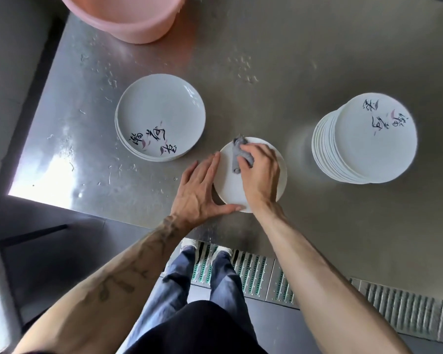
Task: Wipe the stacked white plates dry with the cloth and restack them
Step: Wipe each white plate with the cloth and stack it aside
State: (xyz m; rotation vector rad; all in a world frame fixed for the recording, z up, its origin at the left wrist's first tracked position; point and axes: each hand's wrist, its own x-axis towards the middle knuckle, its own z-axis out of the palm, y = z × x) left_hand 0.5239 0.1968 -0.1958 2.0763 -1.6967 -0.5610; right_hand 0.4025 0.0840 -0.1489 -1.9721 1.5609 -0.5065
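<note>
A single white plate (228,183) lies on the steel table near its front edge. My right hand (260,175) grips a crumpled grey cloth (237,155) and presses it onto this plate. My left hand (201,190) lies flat beside the plate, fingers straight along its left rim and thumb against its near rim. A short stack of white plates with black calligraphy (160,116) sits to the left. A taller stack of the same plates (366,139) stands to the right.
A pink plastic basin (128,19) stands at the table's far edge. Water droplets speckle the steel table (266,72). The table's left corner and front edge are close to my hands. A floor drain grate (253,274) runs below by my legs.
</note>
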